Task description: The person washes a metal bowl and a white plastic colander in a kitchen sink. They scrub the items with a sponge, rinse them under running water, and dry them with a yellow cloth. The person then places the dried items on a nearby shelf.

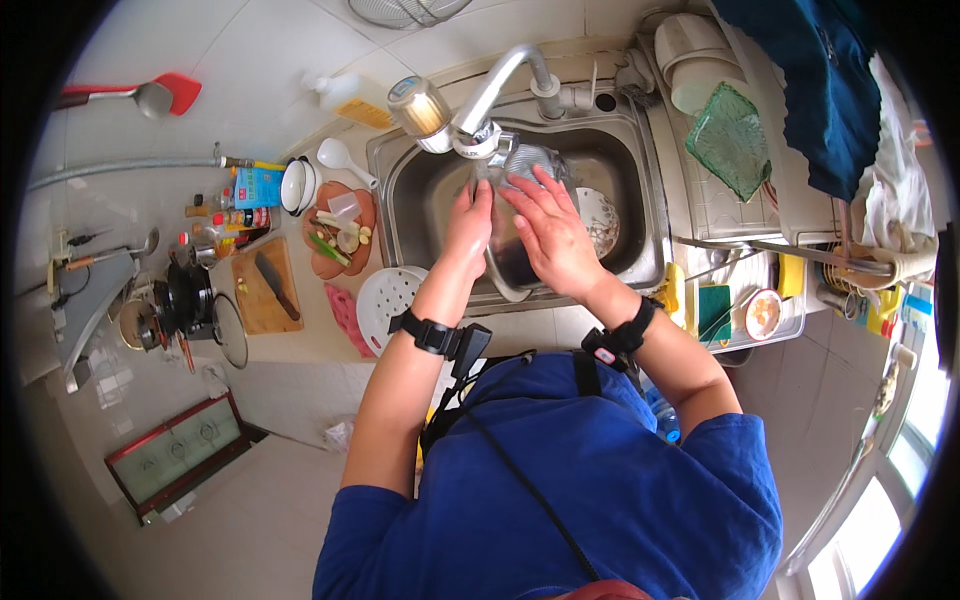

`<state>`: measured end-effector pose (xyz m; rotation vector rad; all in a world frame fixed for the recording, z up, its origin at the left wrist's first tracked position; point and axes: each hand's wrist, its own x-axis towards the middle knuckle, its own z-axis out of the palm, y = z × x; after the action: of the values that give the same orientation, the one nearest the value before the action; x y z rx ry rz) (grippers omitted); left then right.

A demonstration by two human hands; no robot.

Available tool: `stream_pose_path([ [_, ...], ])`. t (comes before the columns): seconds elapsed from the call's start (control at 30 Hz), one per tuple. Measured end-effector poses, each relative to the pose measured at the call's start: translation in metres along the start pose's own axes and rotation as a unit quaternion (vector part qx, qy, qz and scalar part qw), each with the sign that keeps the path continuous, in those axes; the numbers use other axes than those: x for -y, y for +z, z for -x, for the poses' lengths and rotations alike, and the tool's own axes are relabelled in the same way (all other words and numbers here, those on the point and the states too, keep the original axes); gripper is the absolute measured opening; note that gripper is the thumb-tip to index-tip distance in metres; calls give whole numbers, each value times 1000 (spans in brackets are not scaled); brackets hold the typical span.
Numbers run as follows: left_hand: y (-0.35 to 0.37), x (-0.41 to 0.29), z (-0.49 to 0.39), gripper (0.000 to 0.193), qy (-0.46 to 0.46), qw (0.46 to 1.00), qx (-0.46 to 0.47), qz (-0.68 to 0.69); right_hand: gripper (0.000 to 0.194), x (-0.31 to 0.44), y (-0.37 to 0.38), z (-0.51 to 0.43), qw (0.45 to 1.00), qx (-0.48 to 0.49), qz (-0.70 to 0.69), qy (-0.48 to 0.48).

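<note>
Over the stainless steel sink (pixel 652 202), both hands are below the chrome faucet (pixel 506 75) with its filter attachment (pixel 420 109). My left hand (pixel 466 229) grips the edge of a rounded metal vessel (pixel 504 289), thumb on top; its exact kind is unclear. Over its other side is my right hand (pixel 556 244), palm down, fingers apart, holding nothing; whether it touches the vessel cannot be seen. A clear ribbed item (pixel 534 161), perhaps plastic, lies just beyond the right fingertips. Beside that hand, a patterned white plate (pixel 600 221) rests in the sink.
Left of the sink are a white colander (pixel 386 300), a brown plate of scallions and garlic (pixel 326 259), and a knife (pixel 276 285) on a wooden cutting board (pixel 251 315). On the right stand a dish rack (pixel 720 217) with a green glass dish (pixel 727 142), and sponges (pixel 712 311).
</note>
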<state>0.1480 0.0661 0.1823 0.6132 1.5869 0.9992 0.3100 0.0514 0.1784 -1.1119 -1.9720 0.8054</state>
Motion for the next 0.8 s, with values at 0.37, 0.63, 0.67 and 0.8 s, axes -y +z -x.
stream_pose_path([
  [0.37,-64,-1,13,28,-6,999,28,22,36,-92,26,-90,891,130,-329,285],
  [0.63,-94,-2,8,31,-69,982,-9,175,47,-140,59,-16,611,34,-624,486],
  [0.67,-94,1,5,30,-82,977,-41,190,47,-138,63,-9,608,8,-627,488],
  [0.8,-89,14,-6,37,-161,947,-75,268,46,-120,65,5,590,-75,-660,460],
])
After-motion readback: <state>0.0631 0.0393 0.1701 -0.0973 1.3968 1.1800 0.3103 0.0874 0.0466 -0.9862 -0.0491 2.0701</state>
